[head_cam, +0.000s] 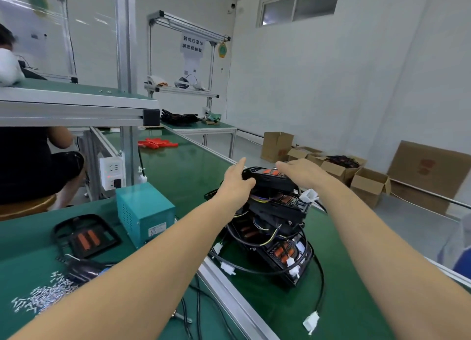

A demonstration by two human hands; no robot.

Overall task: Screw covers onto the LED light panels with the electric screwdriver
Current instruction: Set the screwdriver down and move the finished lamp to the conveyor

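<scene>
A stack of black LED light panels (pixel 277 227) with orange lenses, wires and white plugs stands on the green belt. My left hand (pixel 235 184) grips the left end of the top panel (pixel 272 180), thumb curled under it and forefinger stretched out. My right hand (pixel 303 172) lies over the panel's right end, fingers bent down on it. Another black panel (pixel 85 236) with two orange lenses lies flat at the left. The electric screwdriver (pixel 84 269) lies on the bench in front of that panel, beside a heap of silver screws (pixel 43 295).
A teal power box (pixel 145 216) stands between the flat panel and the stack. An aluminium rail (pixel 229 291) divides bench from belt. Orange parts (pixel 156 143) lie farther up the belt. A seated person (pixel 33 161) is at the left. Cardboard boxes (pixel 341 169) sit on the floor at right.
</scene>
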